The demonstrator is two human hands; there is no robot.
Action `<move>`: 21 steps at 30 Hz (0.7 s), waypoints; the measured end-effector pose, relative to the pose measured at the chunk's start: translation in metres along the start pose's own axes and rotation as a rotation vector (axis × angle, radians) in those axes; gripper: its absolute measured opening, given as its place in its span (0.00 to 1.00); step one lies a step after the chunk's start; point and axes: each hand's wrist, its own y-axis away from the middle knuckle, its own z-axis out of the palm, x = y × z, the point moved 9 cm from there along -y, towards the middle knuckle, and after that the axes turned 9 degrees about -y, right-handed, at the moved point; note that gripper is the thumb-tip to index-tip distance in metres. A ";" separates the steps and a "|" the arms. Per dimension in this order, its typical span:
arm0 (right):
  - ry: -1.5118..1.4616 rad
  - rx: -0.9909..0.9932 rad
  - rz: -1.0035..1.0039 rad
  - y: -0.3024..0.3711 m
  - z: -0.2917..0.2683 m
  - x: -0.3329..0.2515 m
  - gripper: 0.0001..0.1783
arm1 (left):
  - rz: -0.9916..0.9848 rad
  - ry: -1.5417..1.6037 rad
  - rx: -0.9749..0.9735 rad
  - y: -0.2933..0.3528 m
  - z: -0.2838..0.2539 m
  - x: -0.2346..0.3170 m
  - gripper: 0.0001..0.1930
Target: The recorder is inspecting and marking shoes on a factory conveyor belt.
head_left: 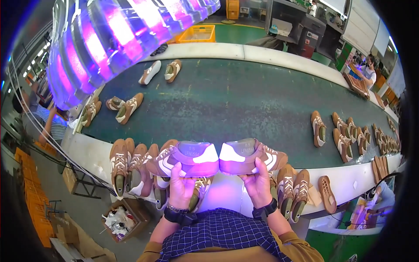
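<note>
1. Head view, the hands first: the left hand (182, 187) is wrapped around a brown sneaker (183, 159) from underneath, fingers curled up onto its side, heel end pointing right; the right hand (258, 185) grips a second brown sneaker (253, 156) the same way, heel end pointing left; the two heels sit just beside each other in the middle, pretty much touching, both washed in purple light.
2. Both shoes are held up over the near white edge (87, 153) of the conveyor, right in front of the person's checked shirt; each wrist has a dark band on it.
3. Under and around the hands there's a row of matching brown shoes (126, 168) on that white edge to the left, more of them (294, 187) to the right.
4. Out on the green belt (235, 105): a couple of pairs (124, 107) far left, another pair (161, 72) further up, a whole bunch (349, 135) off to the right.
5. Big purple-lit lamp (104, 39) hangs top left; a cardboard box of scraps (124, 218) sits on the floor lower left.
</note>
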 end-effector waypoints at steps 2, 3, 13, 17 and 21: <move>0.007 -0.017 0.010 -0.001 -0.005 0.000 0.27 | 0.005 -0.005 0.008 -0.002 -0.005 -0.002 0.25; 0.016 -0.033 0.022 -0.002 -0.006 0.001 0.28 | 0.009 -0.010 0.018 -0.002 -0.008 -0.002 0.25; -0.001 -0.004 0.030 -0.001 -0.007 0.004 0.27 | 0.011 -0.007 0.027 -0.004 -0.008 -0.002 0.25; 0.008 0.010 0.007 -0.001 -0.009 0.003 0.24 | 0.012 -0.031 0.016 -0.004 -0.007 -0.002 0.24; 0.030 0.003 -0.002 -0.001 -0.012 0.003 0.21 | 0.025 -0.078 0.030 -0.004 -0.011 -0.003 0.22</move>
